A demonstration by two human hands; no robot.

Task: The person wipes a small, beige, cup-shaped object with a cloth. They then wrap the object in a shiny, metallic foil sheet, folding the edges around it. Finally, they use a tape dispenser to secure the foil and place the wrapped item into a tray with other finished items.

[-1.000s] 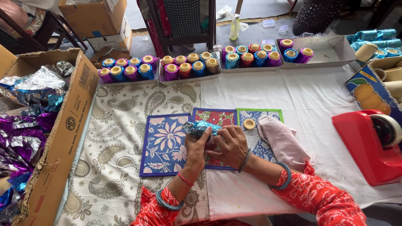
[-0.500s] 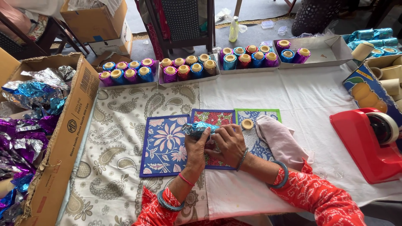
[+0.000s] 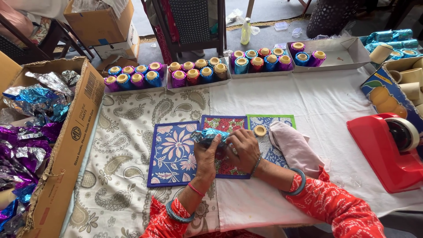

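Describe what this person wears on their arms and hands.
Both arms have red sleeves with a fine white dotted print. The left hand has a thin pink band at the wrist and a teal bangle further up. The right hand has a thin dark bracelet and a teal bangle.

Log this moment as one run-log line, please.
left hand: holds blue foil-wrapped cup | right hand: pressing foil | surface: red mat

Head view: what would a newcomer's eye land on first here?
Probably both hands, left hand and right hand, pressing a blue foil-wrapped cup onto the patterned mats at table centre. Next, the rows of foil-wrapped cups in trays along the far edge, and the red tape dispenser at right.
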